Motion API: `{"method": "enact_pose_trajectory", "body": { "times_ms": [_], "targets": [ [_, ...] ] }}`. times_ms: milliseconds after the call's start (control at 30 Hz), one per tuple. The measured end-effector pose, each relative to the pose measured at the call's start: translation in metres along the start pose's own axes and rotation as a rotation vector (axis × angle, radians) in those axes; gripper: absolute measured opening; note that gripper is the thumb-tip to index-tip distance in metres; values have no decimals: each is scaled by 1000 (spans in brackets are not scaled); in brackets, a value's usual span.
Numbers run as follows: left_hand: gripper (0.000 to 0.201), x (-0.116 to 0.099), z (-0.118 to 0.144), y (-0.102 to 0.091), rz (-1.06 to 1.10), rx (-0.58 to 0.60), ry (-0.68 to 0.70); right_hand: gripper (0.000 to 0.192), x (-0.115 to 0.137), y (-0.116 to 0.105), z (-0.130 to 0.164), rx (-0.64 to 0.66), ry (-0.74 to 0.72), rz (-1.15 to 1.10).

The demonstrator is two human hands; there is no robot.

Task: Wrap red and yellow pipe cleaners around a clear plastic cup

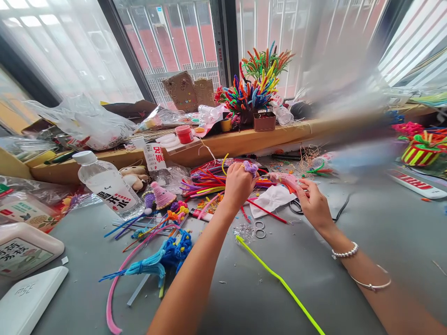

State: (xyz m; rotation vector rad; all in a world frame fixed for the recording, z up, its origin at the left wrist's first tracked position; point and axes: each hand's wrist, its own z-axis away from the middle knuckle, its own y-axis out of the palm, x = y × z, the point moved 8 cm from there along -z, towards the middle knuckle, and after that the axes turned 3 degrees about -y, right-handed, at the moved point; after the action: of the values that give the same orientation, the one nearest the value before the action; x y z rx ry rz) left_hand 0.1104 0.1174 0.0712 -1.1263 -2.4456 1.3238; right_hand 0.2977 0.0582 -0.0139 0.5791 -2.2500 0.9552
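Head view. Left hand [239, 184] curling closed, pinching a small purple piece [250, 167] at the fingertips, raised over the middle of the bench [384, 232]. Right hand [314, 202] gripping a pink piece [284, 179] between thumb and fingers, just right of the purple piece, apart from it. Bracelet [345, 253] and bangle [372, 284] sitting on the right wrist. Yellow stem [279, 279] lying diagonally on the bench between the forearms, running toward the near edge. White paper [270, 200] and scissors [296, 207] lying just beyond the hands. Stem pile [209, 179] spreading behind the left hand. Blue bundle [164, 258] lying left of the left forearm. Bottle [108, 186] lying tilted toward the left edge. Stem bouquet [256, 83] standing on the ledge [244, 139] along the far edge. Blur covering the right far corner.
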Motion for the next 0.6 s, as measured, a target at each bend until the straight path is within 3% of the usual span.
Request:
{"method": "enact_pose_trajectory", "body": {
  "times_ms": [233,433,600],
  "targets": [
    [20,-6,-1,-3,26,-8,-11,48,-2,-2,-1,38,97,45],
    [17,-7,5,0,48,9,14,47,-4,0,-1,113,93,108],
    [18,-10,8,1,59,16,14,50,1,-4,-2,81,81,101]
  ]
}}
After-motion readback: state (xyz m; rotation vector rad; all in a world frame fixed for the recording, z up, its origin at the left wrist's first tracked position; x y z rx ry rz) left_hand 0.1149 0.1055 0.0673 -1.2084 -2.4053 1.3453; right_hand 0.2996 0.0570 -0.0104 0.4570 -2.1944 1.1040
